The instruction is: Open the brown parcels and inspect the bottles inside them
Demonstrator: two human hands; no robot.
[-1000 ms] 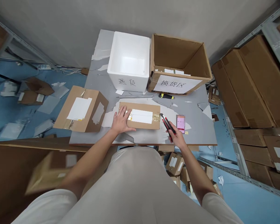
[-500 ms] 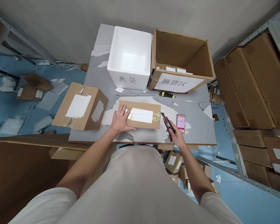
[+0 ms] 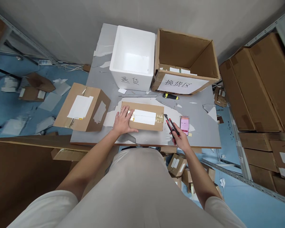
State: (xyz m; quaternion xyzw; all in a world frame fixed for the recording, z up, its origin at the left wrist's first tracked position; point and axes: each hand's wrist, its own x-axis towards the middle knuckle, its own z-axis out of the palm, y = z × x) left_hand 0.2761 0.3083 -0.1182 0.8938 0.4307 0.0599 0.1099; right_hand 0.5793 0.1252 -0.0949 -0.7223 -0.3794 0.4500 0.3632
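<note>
A taped cardboard box [image 3: 159, 118] with a white label lies flat near the table's front edge. My left hand [image 3: 123, 122] rests on its left end, fingers spread on the cardboard. In my right hand [image 3: 180, 136] is a red and black utility knife [image 3: 171, 126], its tip by the box's right end. A phone [image 3: 184, 125] with a pink screen lies just right of that hand. Behind the box lies a black and yellow knife [image 3: 170, 96].
A white foam box [image 3: 131, 79] and an open cardboard carton [image 3: 185, 85] stand at the table's back. A larger taped box [image 3: 96, 110] sits on the left. Shelving with stacked boxes [image 3: 261, 88] rises at right; boxes litter the floor.
The view has shifted very slightly. Both hands keep nearly the same places, and the knife and box show no clear movement.
</note>
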